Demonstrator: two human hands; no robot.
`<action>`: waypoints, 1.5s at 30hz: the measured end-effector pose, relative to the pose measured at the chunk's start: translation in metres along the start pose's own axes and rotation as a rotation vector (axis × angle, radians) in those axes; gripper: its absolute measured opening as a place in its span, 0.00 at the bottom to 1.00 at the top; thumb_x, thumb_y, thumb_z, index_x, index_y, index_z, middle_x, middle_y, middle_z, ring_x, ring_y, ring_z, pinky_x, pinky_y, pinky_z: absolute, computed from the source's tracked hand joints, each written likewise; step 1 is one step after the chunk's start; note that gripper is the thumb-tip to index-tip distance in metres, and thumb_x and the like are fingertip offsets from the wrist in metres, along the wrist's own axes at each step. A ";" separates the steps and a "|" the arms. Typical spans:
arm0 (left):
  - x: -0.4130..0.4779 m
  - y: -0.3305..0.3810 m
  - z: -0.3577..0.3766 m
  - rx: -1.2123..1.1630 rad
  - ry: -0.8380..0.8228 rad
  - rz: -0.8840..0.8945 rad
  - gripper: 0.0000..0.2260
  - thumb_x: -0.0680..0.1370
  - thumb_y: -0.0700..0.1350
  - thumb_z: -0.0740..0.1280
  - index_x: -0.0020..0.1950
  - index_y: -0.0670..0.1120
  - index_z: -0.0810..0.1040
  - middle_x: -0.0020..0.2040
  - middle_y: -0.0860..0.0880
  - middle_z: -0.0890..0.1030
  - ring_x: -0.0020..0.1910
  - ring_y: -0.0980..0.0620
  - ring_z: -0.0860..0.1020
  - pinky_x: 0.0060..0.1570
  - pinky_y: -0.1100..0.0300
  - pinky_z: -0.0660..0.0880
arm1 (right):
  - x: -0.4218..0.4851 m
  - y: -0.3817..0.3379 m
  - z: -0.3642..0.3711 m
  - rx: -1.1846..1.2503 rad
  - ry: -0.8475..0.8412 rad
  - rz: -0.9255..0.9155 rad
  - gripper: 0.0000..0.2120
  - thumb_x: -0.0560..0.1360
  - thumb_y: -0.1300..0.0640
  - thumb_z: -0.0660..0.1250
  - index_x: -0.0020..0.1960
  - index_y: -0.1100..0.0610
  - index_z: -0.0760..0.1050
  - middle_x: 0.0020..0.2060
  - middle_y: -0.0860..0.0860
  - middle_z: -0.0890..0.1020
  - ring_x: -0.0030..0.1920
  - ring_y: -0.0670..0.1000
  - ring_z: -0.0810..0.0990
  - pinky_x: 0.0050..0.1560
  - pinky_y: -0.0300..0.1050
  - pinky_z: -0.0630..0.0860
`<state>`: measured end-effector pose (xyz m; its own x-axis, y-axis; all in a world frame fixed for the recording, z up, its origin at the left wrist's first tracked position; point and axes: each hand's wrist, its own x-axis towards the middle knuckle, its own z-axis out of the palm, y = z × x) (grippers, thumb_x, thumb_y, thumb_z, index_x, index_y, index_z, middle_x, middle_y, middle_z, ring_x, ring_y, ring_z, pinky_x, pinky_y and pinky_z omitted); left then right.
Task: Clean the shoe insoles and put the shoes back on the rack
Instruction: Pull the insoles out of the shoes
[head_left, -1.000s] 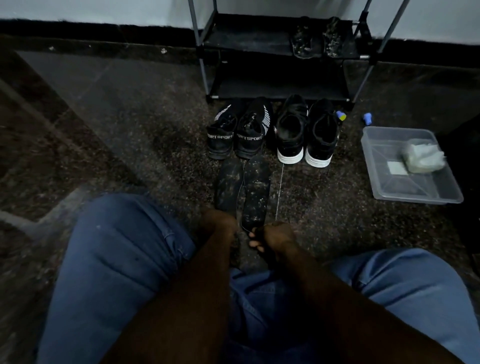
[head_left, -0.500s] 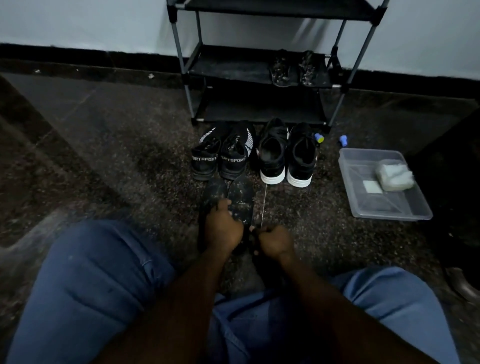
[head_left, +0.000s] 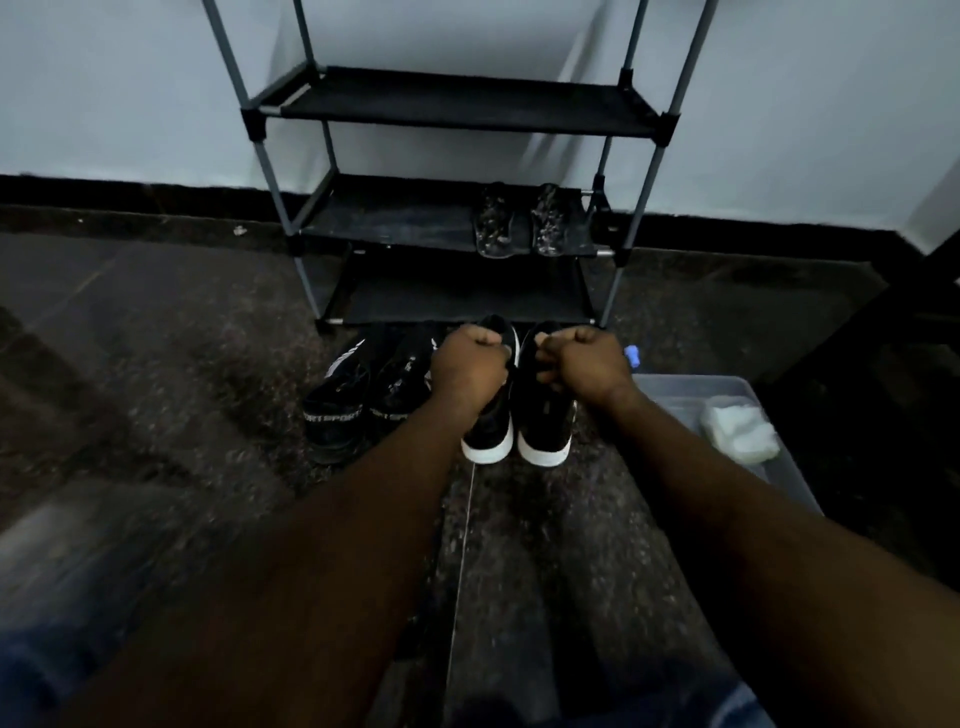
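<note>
Left hand (head_left: 470, 364) fingers curled gripping left white-soled shoe (head_left: 491, 431), right hand (head_left: 582, 361) gripping right white-soled shoe (head_left: 545, 421), both on floor (head_left: 156, 338) near rack (head_left: 457, 104)

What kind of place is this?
Probably a home entryway or room corner: a tiered shoe rack stands against a plain wall with dark skirting, white-soled shoes and a second black pair sit on the speckled floor before it, beside a clear plastic tub.
</note>
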<state>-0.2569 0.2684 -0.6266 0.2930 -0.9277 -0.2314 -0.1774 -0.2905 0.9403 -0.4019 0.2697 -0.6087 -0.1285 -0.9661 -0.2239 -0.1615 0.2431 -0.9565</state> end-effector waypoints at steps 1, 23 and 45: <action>0.011 0.010 0.008 -0.016 0.005 0.002 0.05 0.68 0.47 0.72 0.42 0.50 0.80 0.37 0.46 0.85 0.37 0.46 0.86 0.46 0.45 0.85 | 0.013 -0.004 -0.004 0.000 0.008 -0.011 0.08 0.79 0.55 0.71 0.42 0.56 0.77 0.37 0.55 0.83 0.29 0.49 0.80 0.27 0.37 0.74; 0.129 0.071 0.068 -0.316 -0.045 -0.115 0.19 0.81 0.35 0.61 0.71 0.48 0.74 0.44 0.47 0.80 0.39 0.51 0.79 0.35 0.61 0.78 | 0.189 -0.030 0.003 -0.078 -0.135 -0.083 0.09 0.77 0.63 0.64 0.46 0.49 0.74 0.41 0.51 0.80 0.40 0.53 0.78 0.47 0.52 0.80; -0.196 0.038 -0.023 -0.504 -0.171 -0.258 0.18 0.81 0.40 0.64 0.71 0.48 0.76 0.52 0.51 0.82 0.49 0.49 0.83 0.41 0.60 0.77 | -0.161 -0.001 -0.033 0.146 0.362 0.075 0.15 0.71 0.46 0.78 0.36 0.56 0.82 0.33 0.50 0.86 0.39 0.51 0.84 0.41 0.43 0.80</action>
<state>-0.2995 0.4446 -0.5396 0.1048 -0.8788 -0.4656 0.3604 -0.4028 0.8413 -0.4131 0.4282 -0.5654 -0.4759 -0.8466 -0.2383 -0.0012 0.2715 -0.9624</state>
